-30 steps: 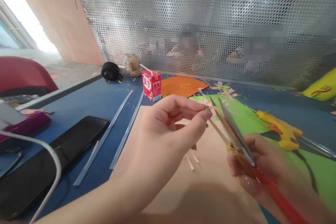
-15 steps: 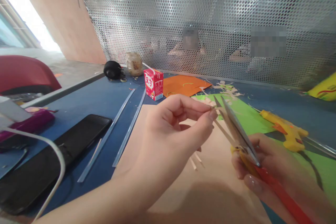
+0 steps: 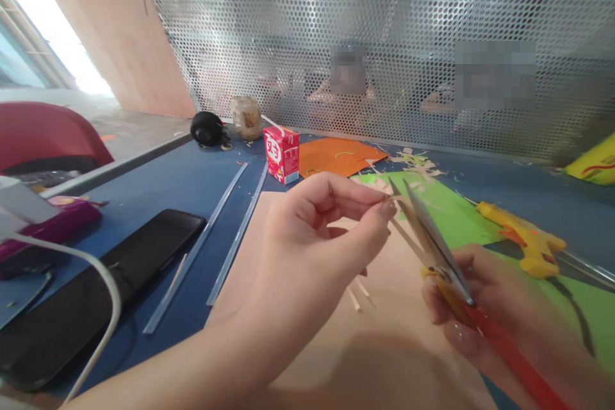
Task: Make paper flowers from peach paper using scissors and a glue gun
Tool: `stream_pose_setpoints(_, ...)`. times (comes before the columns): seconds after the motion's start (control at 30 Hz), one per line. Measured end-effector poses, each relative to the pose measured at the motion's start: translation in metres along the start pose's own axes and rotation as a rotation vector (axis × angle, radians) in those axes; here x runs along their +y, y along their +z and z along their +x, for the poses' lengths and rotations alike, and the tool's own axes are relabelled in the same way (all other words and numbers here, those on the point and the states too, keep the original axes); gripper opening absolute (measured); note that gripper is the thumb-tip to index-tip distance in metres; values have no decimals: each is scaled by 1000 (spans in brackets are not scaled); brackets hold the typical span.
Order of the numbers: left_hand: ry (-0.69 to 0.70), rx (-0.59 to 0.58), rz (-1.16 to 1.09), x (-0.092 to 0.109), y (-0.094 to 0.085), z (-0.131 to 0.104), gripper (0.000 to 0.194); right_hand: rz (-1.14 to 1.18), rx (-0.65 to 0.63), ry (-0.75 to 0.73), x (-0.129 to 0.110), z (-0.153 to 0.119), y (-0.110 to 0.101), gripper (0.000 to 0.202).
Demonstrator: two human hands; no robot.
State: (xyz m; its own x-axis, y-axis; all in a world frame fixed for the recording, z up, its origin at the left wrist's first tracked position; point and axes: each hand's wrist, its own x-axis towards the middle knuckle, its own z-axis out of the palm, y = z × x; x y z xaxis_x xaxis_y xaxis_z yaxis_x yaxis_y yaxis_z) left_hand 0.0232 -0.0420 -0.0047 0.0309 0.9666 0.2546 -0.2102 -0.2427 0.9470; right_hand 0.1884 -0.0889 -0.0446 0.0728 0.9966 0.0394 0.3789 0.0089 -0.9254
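Between the thumb and forefinger of my left hand (image 3: 317, 237) is pinched a thin tan paper strip (image 3: 402, 229), which runs down toward the right. My right hand (image 3: 500, 307) is closed round a pair of scissors (image 3: 435, 240) with red and yellow handles. Their blades point up and away, slightly apart, with the tips just right of my left fingertips. Whether the blades touch the strip I cannot tell. Below my left hand, several narrow tan strips (image 3: 355, 298) poke out over a large tan paper sheet (image 3: 394, 359).
A yellow glue gun (image 3: 528, 237) lies right on green paper (image 3: 446, 211). Behind are a red drink carton (image 3: 282, 155), orange paper (image 3: 336, 155), a glass jar (image 3: 246, 118) and paper scraps (image 3: 418, 161). Clear glue sticks (image 3: 196, 246) and a black phone (image 3: 106, 295) lie left. A perforated metal panel (image 3: 288, 25) stands behind.
Very little differs. My right hand and the scissors have shifted slightly to the left, and my left hand keeps its pinch almost in place.
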Motion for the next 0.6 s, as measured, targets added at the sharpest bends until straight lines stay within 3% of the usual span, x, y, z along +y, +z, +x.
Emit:
stream_pose_setpoints(0.13,4,-2,4,0,0,-1,7,32,-11,42,4,3,-5,25)
stream_pose_setpoints(0.27,2,1,10,0,1,-1,7,88,-115,149,11,9,-12,32)
stream_pose_setpoints(0.4,2,-2,18,0,1,-1,8,118,-20,196,13,11,-13,29)
stream_pose_setpoints(0.6,-25,-28,13,0,0,0,9,171,-131,192,27,18,-26,33)
